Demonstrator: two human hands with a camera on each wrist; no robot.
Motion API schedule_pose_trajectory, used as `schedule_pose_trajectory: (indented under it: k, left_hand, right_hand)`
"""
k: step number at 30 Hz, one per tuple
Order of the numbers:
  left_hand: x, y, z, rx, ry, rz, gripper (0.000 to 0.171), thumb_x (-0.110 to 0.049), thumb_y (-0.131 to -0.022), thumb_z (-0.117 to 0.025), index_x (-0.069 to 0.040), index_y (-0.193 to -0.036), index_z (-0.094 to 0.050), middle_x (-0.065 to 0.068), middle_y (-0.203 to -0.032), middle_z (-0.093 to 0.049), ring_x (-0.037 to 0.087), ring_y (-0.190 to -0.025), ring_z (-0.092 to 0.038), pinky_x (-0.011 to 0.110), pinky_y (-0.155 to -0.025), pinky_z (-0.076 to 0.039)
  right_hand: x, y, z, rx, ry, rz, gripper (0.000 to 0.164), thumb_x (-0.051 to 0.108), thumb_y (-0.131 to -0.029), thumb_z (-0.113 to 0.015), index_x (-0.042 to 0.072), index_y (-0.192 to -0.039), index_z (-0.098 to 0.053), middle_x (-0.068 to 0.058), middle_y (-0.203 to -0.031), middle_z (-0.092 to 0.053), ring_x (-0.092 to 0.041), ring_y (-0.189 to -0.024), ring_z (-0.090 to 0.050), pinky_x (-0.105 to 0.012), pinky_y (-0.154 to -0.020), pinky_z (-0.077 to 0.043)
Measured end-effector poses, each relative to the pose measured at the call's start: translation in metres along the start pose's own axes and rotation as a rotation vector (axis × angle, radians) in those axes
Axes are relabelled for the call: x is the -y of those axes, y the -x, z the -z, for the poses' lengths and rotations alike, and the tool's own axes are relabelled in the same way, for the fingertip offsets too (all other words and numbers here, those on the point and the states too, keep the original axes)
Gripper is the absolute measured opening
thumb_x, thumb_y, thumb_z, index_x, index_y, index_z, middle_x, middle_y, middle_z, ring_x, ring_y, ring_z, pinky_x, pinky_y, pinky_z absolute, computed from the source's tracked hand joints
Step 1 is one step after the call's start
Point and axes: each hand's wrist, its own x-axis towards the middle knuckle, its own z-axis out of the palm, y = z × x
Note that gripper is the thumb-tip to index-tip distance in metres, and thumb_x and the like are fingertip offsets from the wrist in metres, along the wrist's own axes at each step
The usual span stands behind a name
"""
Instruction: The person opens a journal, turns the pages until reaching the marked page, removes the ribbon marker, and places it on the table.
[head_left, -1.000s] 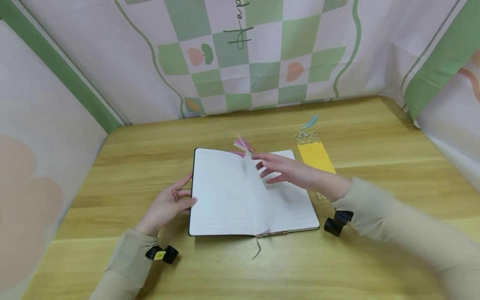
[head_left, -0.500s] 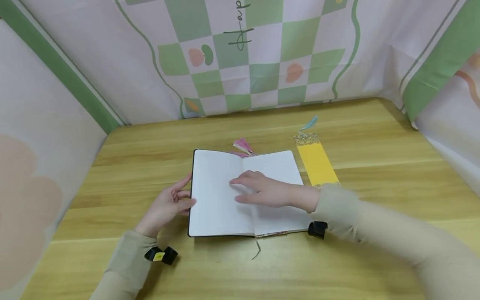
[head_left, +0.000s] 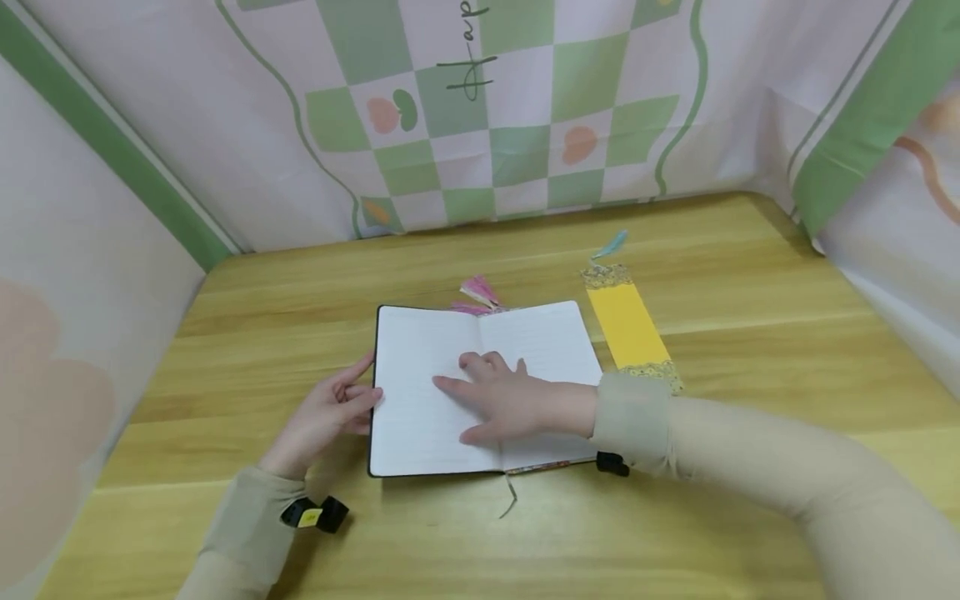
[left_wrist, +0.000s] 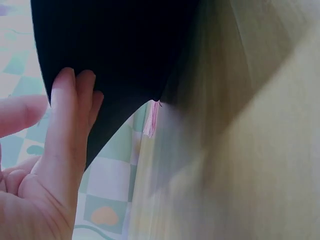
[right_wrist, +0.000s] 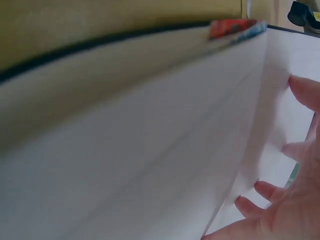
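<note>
Directly beneath the right hand [head_left: 502,400] lies an open notebook [head_left: 420,433].

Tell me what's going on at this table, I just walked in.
A person has a notebook open on the table. Their left hand pinches its left edge, with that side raised off the tabletop. Their right hand is over the notebook, fingers spread over the left page near the fold. A pink tassel pokes out past the far edge, and a yellow bookmark lies to the right.
</note>
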Motion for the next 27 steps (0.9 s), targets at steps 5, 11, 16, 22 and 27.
schedule_pose_trajectory:
  k: [5, 11, 16, 22, 27]
  left_hand:
    - [0.004, -0.001, 0.0, 0.001, -0.009, 0.0, 0.074, -0.01, -0.092, -0.061, -0.01, -0.152, -0.018, 0.015, -0.11, -0.067, 0.012, -0.085, -0.067, 0.032, -0.075, -0.056]
    - [0.006, -0.002, -0.001, -0.019, -0.025, 0.013, 0.073, -0.007, -0.091, -0.061, -0.012, -0.152, -0.019, 0.013, -0.107, -0.069, 0.014, -0.086, -0.068, 0.034, -0.076, -0.056]
    - [0.004, -0.003, -0.004, -0.035, -0.039, 0.018, 0.072, -0.008, -0.091, -0.062, -0.015, -0.151, -0.022, 0.009, -0.104, -0.069, 0.013, -0.084, -0.067, 0.032, -0.075, -0.056]
    - [0.002, -0.002, -0.005, -0.036, -0.037, 0.021, 0.072, -0.007, -0.091, -0.061, -0.014, -0.151, -0.021, 0.006, -0.1, -0.069, 0.011, -0.081, -0.066, 0.03, -0.073, -0.056]
    - [0.002, -0.003, -0.005, -0.041, -0.036, 0.034, 0.072, -0.006, -0.091, -0.06, -0.015, -0.151, -0.022, 0.008, -0.103, -0.07, 0.012, -0.081, -0.067, 0.03, -0.073, -0.056]
  right_hand:
    - [0.005, -0.004, -0.004, 0.008, 0.079, -0.027, 0.074, 0.051, -0.09, -0.057, 0.032, -0.152, -0.019, -0.014, -0.154, -0.017, -0.04, -0.137, -0.019, -0.074, -0.099, -0.021]
    - [0.002, -0.004, 0.0, 0.006, 0.04, -0.022, 0.073, 0.052, -0.09, -0.056, 0.033, -0.151, -0.02, -0.012, -0.153, -0.017, -0.037, -0.136, -0.022, -0.072, -0.1, -0.022]
    - [-0.011, 0.005, 0.012, 0.0, -0.095, 0.025, 0.068, 0.048, -0.092, -0.055, 0.025, -0.15, -0.027, -0.013, -0.152, -0.023, -0.035, -0.136, -0.026, -0.061, -0.107, -0.026]
    - [-0.042, 0.014, 0.021, -0.032, -0.149, -0.003, 0.066, 0.044, -0.093, -0.056, 0.015, -0.148, -0.033, -0.018, -0.15, -0.026, -0.039, -0.137, -0.025, -0.054, -0.11, -0.027]
    - [-0.072, 0.013, 0.026, -0.081, -0.009, -0.048, 0.07, 0.038, -0.088, -0.063, 0.005, -0.145, -0.037, -0.024, -0.15, -0.028, -0.043, -0.138, -0.023, -0.056, -0.112, -0.022]
